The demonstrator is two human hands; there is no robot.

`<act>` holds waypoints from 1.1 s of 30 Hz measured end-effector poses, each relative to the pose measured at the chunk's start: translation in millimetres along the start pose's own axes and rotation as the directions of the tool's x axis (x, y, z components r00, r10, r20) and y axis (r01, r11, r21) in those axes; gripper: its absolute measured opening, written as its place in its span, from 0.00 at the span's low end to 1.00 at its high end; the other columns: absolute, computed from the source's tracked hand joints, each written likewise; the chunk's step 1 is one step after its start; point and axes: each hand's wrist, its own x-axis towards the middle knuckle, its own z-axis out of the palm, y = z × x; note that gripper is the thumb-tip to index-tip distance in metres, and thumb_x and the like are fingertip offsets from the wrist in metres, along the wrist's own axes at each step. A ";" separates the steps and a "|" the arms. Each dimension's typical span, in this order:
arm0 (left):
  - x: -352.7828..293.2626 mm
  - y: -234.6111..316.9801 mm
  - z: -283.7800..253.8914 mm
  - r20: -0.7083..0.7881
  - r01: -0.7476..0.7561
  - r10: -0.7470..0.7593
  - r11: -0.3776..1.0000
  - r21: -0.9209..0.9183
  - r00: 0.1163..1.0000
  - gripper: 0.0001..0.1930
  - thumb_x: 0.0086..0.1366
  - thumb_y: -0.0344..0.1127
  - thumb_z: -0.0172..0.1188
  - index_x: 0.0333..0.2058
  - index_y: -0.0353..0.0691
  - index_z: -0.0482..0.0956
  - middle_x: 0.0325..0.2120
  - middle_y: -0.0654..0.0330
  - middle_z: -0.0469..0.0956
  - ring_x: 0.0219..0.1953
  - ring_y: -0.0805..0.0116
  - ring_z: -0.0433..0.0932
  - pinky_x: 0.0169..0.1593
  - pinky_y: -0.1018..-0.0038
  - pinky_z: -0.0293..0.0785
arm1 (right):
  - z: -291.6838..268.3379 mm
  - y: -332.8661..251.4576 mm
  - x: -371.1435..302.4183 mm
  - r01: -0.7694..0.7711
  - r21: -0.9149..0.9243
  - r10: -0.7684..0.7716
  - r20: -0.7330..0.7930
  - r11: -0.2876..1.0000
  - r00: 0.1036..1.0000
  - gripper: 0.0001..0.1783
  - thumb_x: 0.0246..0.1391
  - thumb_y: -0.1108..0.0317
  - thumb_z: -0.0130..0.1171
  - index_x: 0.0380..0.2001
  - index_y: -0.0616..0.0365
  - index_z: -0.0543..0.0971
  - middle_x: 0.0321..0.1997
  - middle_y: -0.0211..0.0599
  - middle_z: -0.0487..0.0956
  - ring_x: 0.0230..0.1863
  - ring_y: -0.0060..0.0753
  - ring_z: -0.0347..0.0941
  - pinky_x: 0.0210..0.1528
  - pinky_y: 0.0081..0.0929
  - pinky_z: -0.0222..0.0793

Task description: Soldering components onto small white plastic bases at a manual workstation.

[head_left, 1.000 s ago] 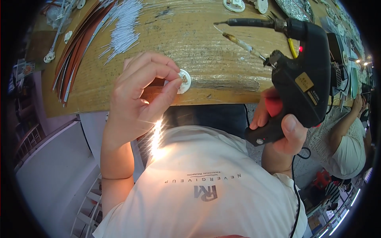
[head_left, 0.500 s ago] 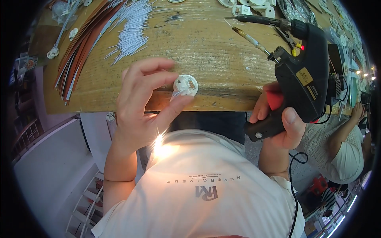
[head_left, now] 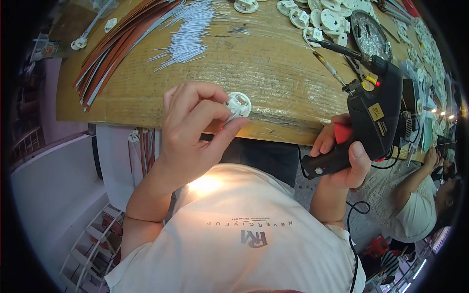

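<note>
A small round white plastic disc [head_left: 240, 100] with coppery metal parts sits by the near edge of the wood-grained yellow-brown desk [head_left: 273, 78], around the middle of that edge. The left hand [head_left: 190, 129] is at its left rim, thumb and forefinger drawn close around thin pale wires [head_left: 231, 117]; whether they are clamped on them I cannot tell. The right hand [head_left: 355, 168] is wrapped around the grip of a black pistol-shaped soldering gun [head_left: 373, 105] with a red trigger [head_left: 342, 133], its long tip pointing toward the far edge. Toward the far left corner lie reddish-brown flat strips [head_left: 115, 51], beside a heap of thin white wires [head_left: 189, 36]. Round white plastic pieces [head_left: 330, 19] crowd the far edge, right of the middle.
</note>
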 end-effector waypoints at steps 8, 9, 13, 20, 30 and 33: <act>0.0 10.0 -7.3 0.016 0.167 -0.180 0.869 -0.466 0.983 0.09 0.58 0.21 0.73 0.33 0.34 0.80 0.42 0.53 0.80 0.36 0.75 0.81 0.39 0.80 0.82 | 4.5 -8.5 -5.7 -0.136 -0.065 0.139 0.047 0.989 0.989 0.36 0.58 0.48 0.53 0.54 0.76 0.70 0.34 0.55 0.81 0.28 0.41 0.80 0.27 0.30 0.77; -0.7 10.5 -4.6 0.016 0.161 -0.174 0.868 -0.470 0.985 0.09 0.58 0.21 0.73 0.33 0.34 0.80 0.42 0.53 0.80 0.36 0.75 0.81 0.39 0.80 0.82 | 11.0 -11.0 -6.1 -0.131 -0.067 0.134 0.043 0.989 0.990 0.36 0.58 0.48 0.53 0.54 0.76 0.70 0.34 0.55 0.81 0.28 0.41 0.80 0.27 0.30 0.77; -4.7 14.0 2.3 0.051 0.167 -0.182 0.709 -0.685 0.982 0.09 0.58 0.18 0.70 0.35 0.32 0.79 0.46 0.48 0.82 0.38 0.75 0.82 0.40 0.80 0.81 | 35.4 -20.4 -10.5 -0.260 -0.046 0.264 0.157 0.964 0.952 0.41 0.60 0.42 0.56 0.57 0.73 0.69 0.48 0.63 0.83 0.41 0.47 0.85 0.35 0.30 0.79; -2.7 18.0 4.4 0.105 0.201 -0.188 0.624 -0.755 0.977 0.08 0.59 0.17 0.69 0.33 0.32 0.78 0.43 0.50 0.84 0.37 0.74 0.83 0.39 0.79 0.79 | 39.0 -17.2 -15.2 -0.266 0.011 0.255 0.250 0.964 0.934 0.38 0.61 0.43 0.56 0.59 0.68 0.69 0.51 0.58 0.82 0.44 0.43 0.84 0.40 0.32 0.79; 1.2 14.8 2.5 0.148 0.159 -0.075 0.680 -0.715 0.986 0.07 0.59 0.19 0.69 0.30 0.33 0.78 0.40 0.52 0.84 0.37 0.72 0.83 0.37 0.77 0.79 | 38.3 -20.0 -14.5 -0.293 0.009 0.283 0.224 0.956 0.933 0.37 0.59 0.45 0.58 0.57 0.70 0.71 0.46 0.54 0.83 0.39 0.41 0.84 0.38 0.31 0.80; 0.1 21.1 3.6 0.159 0.201 -0.124 0.696 -0.689 0.979 0.08 0.58 0.19 0.70 0.28 0.33 0.78 0.40 0.51 0.84 0.35 0.72 0.83 0.36 0.77 0.79 | 35.0 -19.3 -12.8 -0.283 0.004 0.274 0.239 0.959 0.931 0.36 0.58 0.47 0.57 0.56 0.72 0.72 0.46 0.54 0.83 0.39 0.41 0.84 0.38 0.30 0.80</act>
